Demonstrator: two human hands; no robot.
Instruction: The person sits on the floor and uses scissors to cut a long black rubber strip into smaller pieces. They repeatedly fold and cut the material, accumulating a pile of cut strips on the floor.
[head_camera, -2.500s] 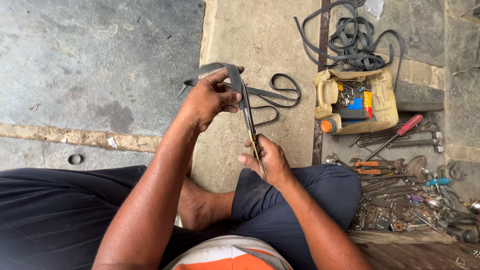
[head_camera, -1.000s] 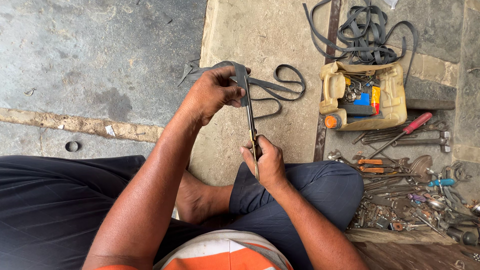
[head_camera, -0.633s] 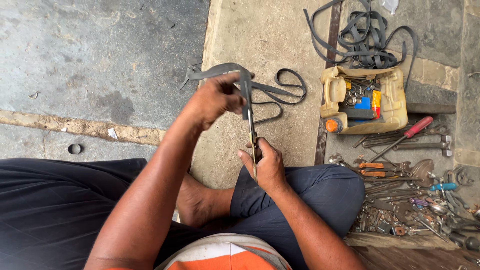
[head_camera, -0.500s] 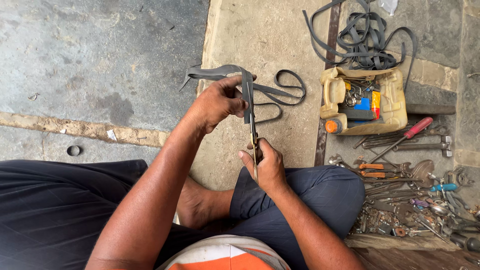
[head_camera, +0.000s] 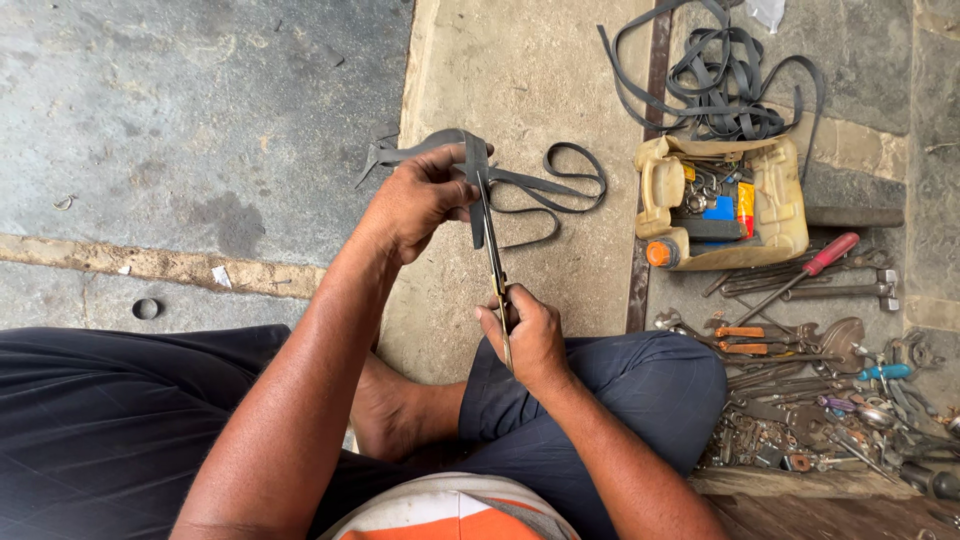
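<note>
a small dark ring (head_camera: 146, 308) lies on the floor (head_camera: 200, 120) well left of the work. the left hand (head_camera: 418, 198) is closed, pinching a black rubber strip (head_camera: 470, 160) held up over the concrete. the strip's loose end trails right into a loop (head_camera: 572, 180) on the ground. the right hand (head_camera: 525, 335) is wrapped tight around the handles of long scissors (head_camera: 492, 262), whose blades reach up to the strip beside the left fingers; whether the blades are biting is hard to tell. if the rubber twists or slackens, the cut may wander, or the tips may nick the pinching fingers. further right sit a yellow container (head_camera: 720, 205) and scattered tools (head_camera: 830, 380).
</note>
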